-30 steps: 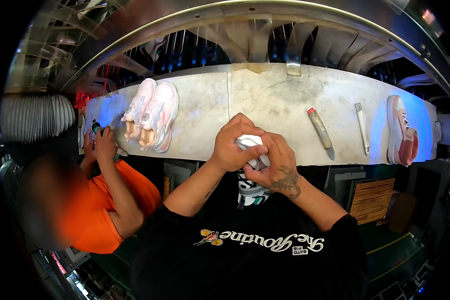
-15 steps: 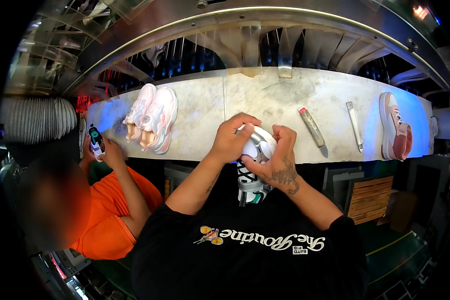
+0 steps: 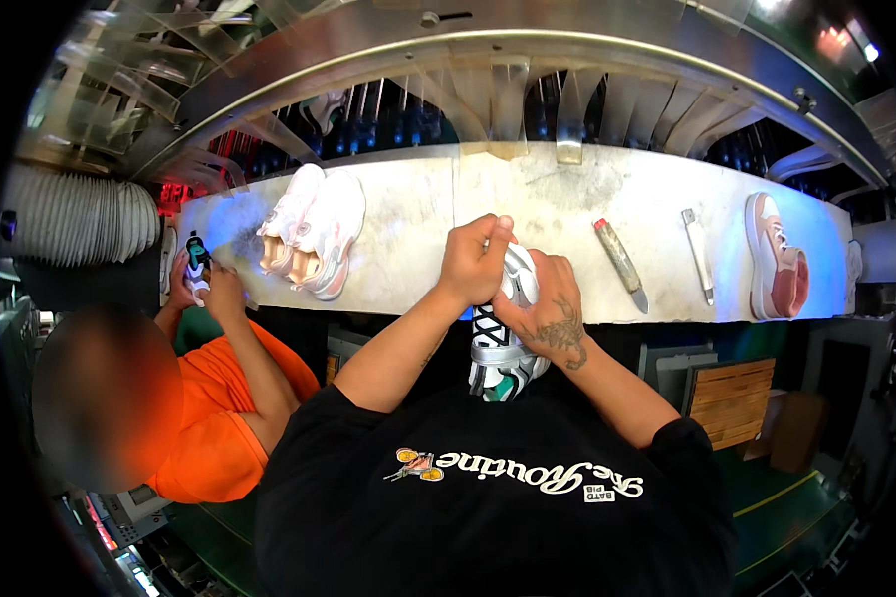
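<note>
Close to my body, I hold a white and silver sneaker (image 3: 508,356) with black laces and a green patch, its toe pointing away from me. My left hand (image 3: 474,261) is closed at the left of the toe, thumb and fingertips pressed together near the tip. Curled round the right side of the toe is my right hand (image 3: 551,306), its thumb lying across the upper. My fingers hide part of the toe and the sole.
A pale worktable (image 3: 408,219) holds a pair of pink-white sneakers (image 3: 314,234), a knife with a wrapped handle (image 3: 620,262), a slim metal tool (image 3: 698,257) and a pink sneaker (image 3: 775,259). At left, a co-worker in orange (image 3: 231,418) handles another shoe (image 3: 195,269). A metal hood (image 3: 468,45) spans the back.
My left hand has turned and its fingers have drawn together at the toe tip. My right hand has slid lower along the toe's side, fingers now bent round it. The view has shifted slightly.
</note>
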`<state>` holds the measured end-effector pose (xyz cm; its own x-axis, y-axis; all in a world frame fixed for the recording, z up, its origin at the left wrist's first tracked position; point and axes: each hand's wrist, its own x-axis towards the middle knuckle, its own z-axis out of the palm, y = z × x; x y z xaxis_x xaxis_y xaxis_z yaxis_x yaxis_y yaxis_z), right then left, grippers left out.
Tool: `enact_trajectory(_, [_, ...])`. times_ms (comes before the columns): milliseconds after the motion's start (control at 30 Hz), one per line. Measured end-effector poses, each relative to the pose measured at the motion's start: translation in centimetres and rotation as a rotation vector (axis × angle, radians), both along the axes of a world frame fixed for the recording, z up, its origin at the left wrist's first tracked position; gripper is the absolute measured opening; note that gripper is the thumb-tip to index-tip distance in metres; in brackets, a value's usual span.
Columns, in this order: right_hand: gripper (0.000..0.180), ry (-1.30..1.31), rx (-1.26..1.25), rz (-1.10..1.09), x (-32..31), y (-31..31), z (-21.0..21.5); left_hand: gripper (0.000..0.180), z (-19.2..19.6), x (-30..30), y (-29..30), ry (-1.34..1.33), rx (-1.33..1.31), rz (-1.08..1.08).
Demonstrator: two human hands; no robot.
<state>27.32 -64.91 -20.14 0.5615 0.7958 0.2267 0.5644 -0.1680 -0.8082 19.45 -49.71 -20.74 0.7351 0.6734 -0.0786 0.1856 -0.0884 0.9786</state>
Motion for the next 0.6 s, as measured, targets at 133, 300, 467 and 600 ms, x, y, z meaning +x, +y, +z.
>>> enact_trajectory(133, [0.08, 0.324, -0.069, -0.098, 0.5, -1.6, -0.9, 0.049, 0.5, 1.0, 0.4, -0.048, -0.081, -0.127])
enact_trajectory(300, [0.085, 0.297, -0.049, -0.274, 0.2, -4.8, -2.3, 0.045, -3.0, -1.7, -1.5, -0.069, -0.198, -0.218])
enact_trajectory(467, [0.081, 0.364, -0.124, -0.318, 0.1, -3.8, -1.6, 0.075, -2.7, -6.1, -4.3, -0.242, -0.368, -0.175])
enact_trajectory(600, [0.077, 0.307, -0.13, -0.37, 1.2, -3.0, -2.5, 0.094, -1.2, -8.3, -6.7, -0.064, -0.041, -0.028])
